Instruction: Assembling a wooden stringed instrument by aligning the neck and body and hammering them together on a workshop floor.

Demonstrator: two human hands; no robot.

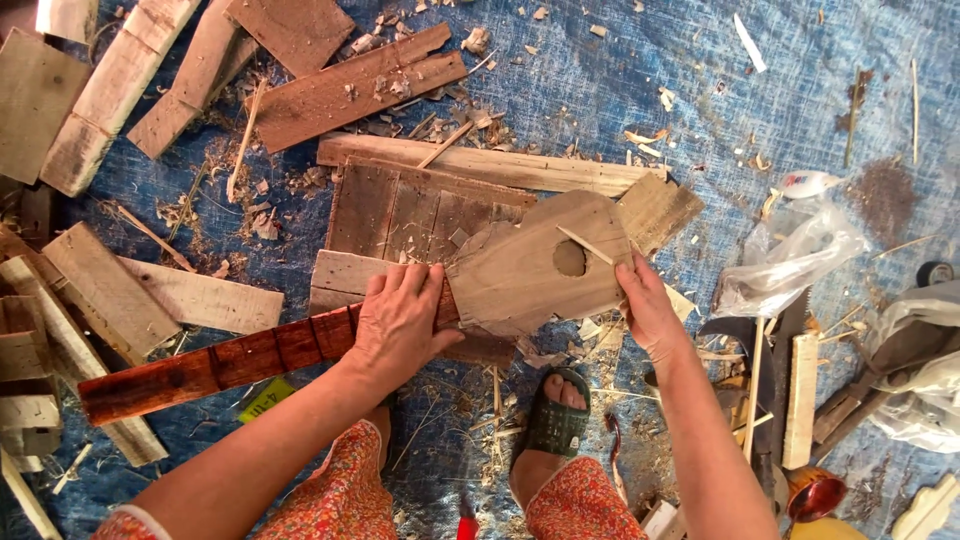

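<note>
A guitar-shaped wooden piece lies across old planks: a pale body (540,265) with a round hole and a reddish-brown neck (215,365) running out to the lower left. My left hand (400,325) presses flat on the neck where it meets the body. My right hand (645,305) grips the body's right edge, fingers curled around it. A thin wooden sliver (585,245) lies on the body beside the hole.
Scrap boards (360,85) and wood shavings litter a blue tarp (700,110). A pallet-like panel (420,215) sits under the piece. Clear plastic bags (790,265), a small white bottle (805,183) and tools lie at the right. My sandalled foot (555,420) is below.
</note>
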